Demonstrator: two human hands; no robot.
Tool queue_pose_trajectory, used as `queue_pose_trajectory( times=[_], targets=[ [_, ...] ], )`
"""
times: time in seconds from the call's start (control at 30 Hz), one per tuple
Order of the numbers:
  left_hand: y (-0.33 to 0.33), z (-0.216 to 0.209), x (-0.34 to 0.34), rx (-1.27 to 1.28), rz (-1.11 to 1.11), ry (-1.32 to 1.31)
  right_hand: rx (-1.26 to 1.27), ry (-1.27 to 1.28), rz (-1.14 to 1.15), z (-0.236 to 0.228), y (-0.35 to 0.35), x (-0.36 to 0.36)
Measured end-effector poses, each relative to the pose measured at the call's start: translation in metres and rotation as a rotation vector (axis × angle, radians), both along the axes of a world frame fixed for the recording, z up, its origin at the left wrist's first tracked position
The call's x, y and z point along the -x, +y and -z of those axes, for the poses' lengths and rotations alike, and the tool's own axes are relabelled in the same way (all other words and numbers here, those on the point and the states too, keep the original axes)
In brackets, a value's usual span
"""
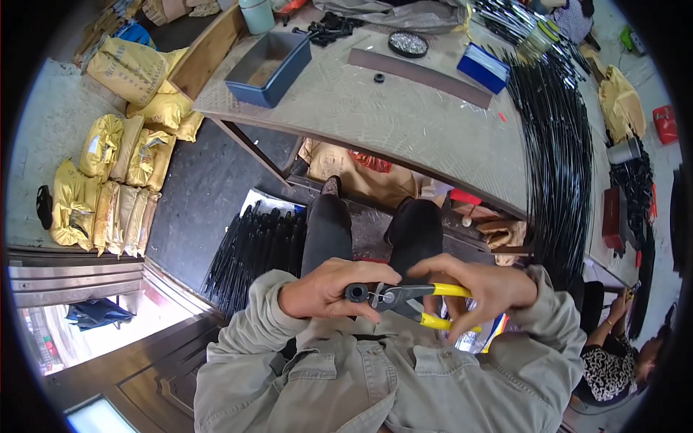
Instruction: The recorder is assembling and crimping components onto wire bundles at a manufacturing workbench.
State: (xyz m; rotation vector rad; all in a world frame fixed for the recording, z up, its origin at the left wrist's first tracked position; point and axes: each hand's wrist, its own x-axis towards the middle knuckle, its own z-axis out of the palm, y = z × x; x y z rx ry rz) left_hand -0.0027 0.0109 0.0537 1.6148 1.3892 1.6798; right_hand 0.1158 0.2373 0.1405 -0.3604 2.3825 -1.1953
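Note:
My right hand (pixel 491 292) grips a pair of pliers (pixel 413 292) with yellow handles, its thumb and fingers around the spread handles. The dark jaws point left, toward my left hand (pixel 333 290). Between the thumb and fingers of that hand is a black round fitting (pixel 356 292) with a hole in its end. The plier jaws lie right beside the fitting; whether they bite on anything is too small to tell. Both hands are held above my lap, in front of my grey jacket (pixel 375 390).
Ahead stands a worktable (pixel 433 144) with a blue-grey bin (pixel 267 72), a blue box (pixel 484 67) and a round dish of small parts (pixel 408 44). Long black rods (pixel 556 144) lie along its right side. More black rods (pixel 256 249) stand left of my legs. Yellow sacks (pixel 101 148) are stacked at left. Another person (pixel 613 361) sits at right.

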Motion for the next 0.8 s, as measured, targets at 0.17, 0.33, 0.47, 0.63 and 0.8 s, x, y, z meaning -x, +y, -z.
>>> queue_pose_trajectory(
  times=[0.17, 0.33, 0.47, 0.63, 0.8],
  targets=[
    [-0.004, -0.005, 0.001, 0.139, -0.094, -0.098, -0.467, 0.589, 0.075, 0.026, -0.010, -0.017],
    [0.010, -0.008, 0.003, 0.000, 0.141, -0.045, 0.551, -0.814, -0.062, 0.021, 0.017, -0.012],
    [0.004, -0.003, 0.001, 0.061, -0.091, -0.043, -0.123, 0.235, 0.003, 0.005, 0.007, -0.011],
    [0.002, -0.002, 0.000, 0.087, -0.089, -0.117, -0.438, 0.661, 0.095, 0.029, -0.011, -0.028],
    [0.008, -0.003, -0.006, 0.076, -0.169, -0.207, -0.340, 0.499, 0.116, 0.032, -0.004, -0.028]
  ],
)
